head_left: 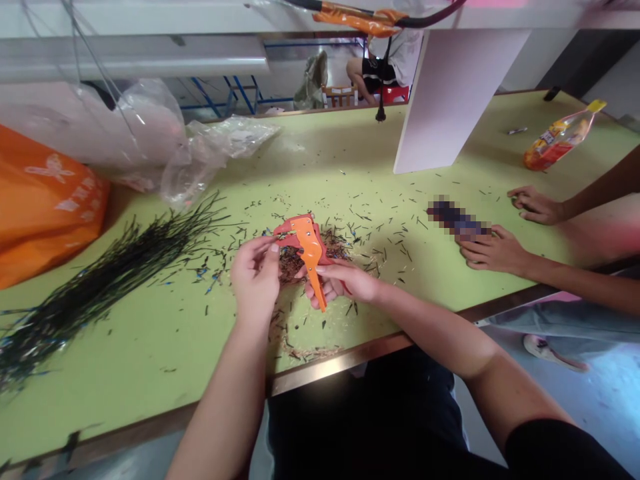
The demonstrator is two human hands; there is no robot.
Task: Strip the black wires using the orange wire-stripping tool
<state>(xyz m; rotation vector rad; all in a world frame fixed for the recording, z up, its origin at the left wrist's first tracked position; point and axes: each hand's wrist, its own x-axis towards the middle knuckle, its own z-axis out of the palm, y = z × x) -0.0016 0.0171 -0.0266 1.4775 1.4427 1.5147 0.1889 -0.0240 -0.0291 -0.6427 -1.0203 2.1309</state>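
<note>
An orange and red wire stripper (pixel 311 248) is held over the middle of the bench, its jaws toward the left. My right hand (pixel 353 280) wraps round its handles from below. Close by the jaws, my left hand (pixel 255 277) has thumb and fingers pinched together; whatever is between them is too small to make out. Under the tool lies a heap of cut wire scraps and insulation bits (pixel 290 267). To the left stretches a long bundle of thin black wires (pixel 115 267), with some blue tips among them.
Another person's hands (pixel 493 250) rest on the green bench (pixel 165 347) at right, near a blurred dark object (pixel 457 219). A yellow-red packet (pixel 560 140) lies beyond. An orange bag (pixel 45 207) and clear plastic (pixel 200 153) sit left. A white panel (pixel 450 100) stands behind; a plug (pixel 381 113) hangs down.
</note>
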